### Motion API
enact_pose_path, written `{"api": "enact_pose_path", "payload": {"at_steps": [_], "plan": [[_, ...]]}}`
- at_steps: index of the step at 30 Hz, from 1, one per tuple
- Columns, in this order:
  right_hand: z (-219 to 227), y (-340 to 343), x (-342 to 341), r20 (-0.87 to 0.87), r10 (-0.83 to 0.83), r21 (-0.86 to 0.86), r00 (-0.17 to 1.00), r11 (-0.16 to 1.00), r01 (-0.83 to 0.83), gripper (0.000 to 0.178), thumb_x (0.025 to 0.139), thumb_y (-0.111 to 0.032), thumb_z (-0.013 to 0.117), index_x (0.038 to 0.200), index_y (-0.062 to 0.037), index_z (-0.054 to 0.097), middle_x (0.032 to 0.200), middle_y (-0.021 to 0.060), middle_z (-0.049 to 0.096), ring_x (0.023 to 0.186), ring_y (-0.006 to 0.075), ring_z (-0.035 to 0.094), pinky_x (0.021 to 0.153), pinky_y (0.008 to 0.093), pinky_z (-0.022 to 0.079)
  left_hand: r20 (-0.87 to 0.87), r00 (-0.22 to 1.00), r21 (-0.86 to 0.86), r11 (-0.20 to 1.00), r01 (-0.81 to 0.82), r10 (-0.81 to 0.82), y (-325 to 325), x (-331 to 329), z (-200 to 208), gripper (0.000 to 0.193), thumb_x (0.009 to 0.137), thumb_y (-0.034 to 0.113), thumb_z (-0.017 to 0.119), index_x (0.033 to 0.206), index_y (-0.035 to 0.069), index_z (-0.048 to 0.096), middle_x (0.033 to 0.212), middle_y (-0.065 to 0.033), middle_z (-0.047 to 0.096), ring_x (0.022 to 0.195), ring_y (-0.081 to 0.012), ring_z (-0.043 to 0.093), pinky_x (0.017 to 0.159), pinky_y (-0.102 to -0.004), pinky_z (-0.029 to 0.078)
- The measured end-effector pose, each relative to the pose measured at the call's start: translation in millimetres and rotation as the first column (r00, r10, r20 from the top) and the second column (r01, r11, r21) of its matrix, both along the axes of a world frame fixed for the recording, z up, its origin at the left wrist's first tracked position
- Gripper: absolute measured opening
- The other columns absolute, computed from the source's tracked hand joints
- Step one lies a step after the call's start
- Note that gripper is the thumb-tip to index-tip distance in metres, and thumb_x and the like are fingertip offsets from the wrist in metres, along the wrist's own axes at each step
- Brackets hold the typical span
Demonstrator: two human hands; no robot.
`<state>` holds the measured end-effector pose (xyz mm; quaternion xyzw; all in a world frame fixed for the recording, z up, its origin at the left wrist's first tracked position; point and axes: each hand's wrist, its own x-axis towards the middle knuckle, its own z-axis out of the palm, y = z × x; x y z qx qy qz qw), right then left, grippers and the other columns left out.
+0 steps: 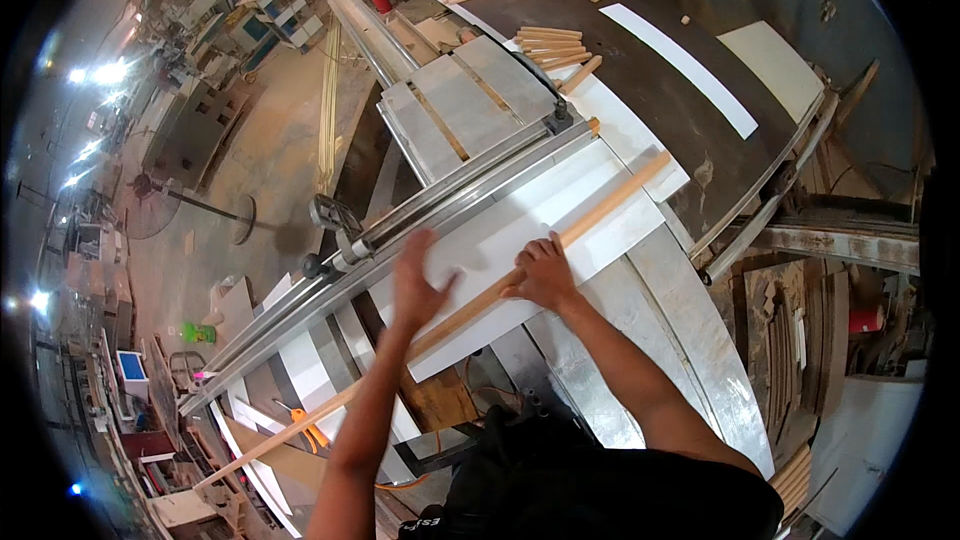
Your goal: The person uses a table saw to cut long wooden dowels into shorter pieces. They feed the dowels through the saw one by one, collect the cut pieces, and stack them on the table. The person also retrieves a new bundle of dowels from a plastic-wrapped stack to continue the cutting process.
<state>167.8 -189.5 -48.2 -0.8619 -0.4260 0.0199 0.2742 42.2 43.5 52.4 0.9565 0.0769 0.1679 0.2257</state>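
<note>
A long, thin wooden strip point(610, 202) runs diagonally from lower left to upper right. It lies over a white board point(585, 260) on the metal saw table. My right hand point(543, 273) grips the strip near its middle, thumb on the near side and fingers over the top. My left hand point(418, 280) hovers beside the strip, slightly blurred, with fingers and thumb apart and nothing in it. Just beyond that hand is a long metal fence point(470, 202), roughly parallel to the strip.
Short cut wood pieces point(552, 45) lie in piles on a dark tabletop point(680, 90) at the far side, along with a narrow white strip point(690, 70). A black clamp-like fitting point(335, 215) sits on the fence. Orange-handled pliers point(312, 430) rest at lower left. A fan point(160, 195) stands on the left.
</note>
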Motion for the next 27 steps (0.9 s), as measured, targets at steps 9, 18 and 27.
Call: {"api": "enact_pose_path", "payload": {"at_steps": [9, 18, 27], "plan": [[-2, 62, -20, 0.038, 0.006, 0.009, 0.999, 1.0, -0.006, 0.07, 0.061, -0.064, 0.081, 0.099, -0.0064, 0.073, 0.106, 0.0104, 0.065, 0.113, 0.0284, 0.055, 0.114, 0.0522, 0.03, -0.296, 0.951, 0.179, 0.983, -0.04, 0.092, -23, -49, -86, 0.051, 0.088, 0.026, 0.069, 0.13, 0.004, 0.051, 0.12, -0.0169, 0.059, 0.114, -0.038, 0.055, 0.098, -0.0502, 0.044], [27, 83, 10, -0.208, 0.201, -0.225, 0.957, 0.942, -0.247, 0.065, 0.061, -0.064, 0.081, 0.093, -0.0079, 0.075, 0.111, 0.0101, 0.066, 0.112, 0.0264, 0.057, 0.101, 0.0478, 0.035, -0.387, 0.922, 0.024, 1.0, 0.0, 0.01, -9, -41, -63, 0.037, 0.087, 0.029, 0.072, 0.112, 0.007, 0.057, 0.11, -0.0161, 0.062, 0.104, -0.038, 0.061, 0.088, -0.0506, 0.049], [2, 53, 59, -0.398, -0.621, 0.23, 0.676, 0.646, 0.728, 0.059, 0.087, -0.028, 0.07, 0.131, 0.0076, 0.054, 0.113, 0.0234, 0.066, 0.103, 0.0424, 0.064, 0.088, 0.0466, 0.053, -0.002, 1.0, 0.495, 0.869, 0.004, -0.003, 43, -40, -81, 0.044, 0.08, 0.029, 0.08, 0.114, 0.007, 0.063, 0.139, -0.0162, 0.047, 0.128, -0.0381, 0.046, 0.106, -0.0573, 0.035]]}}
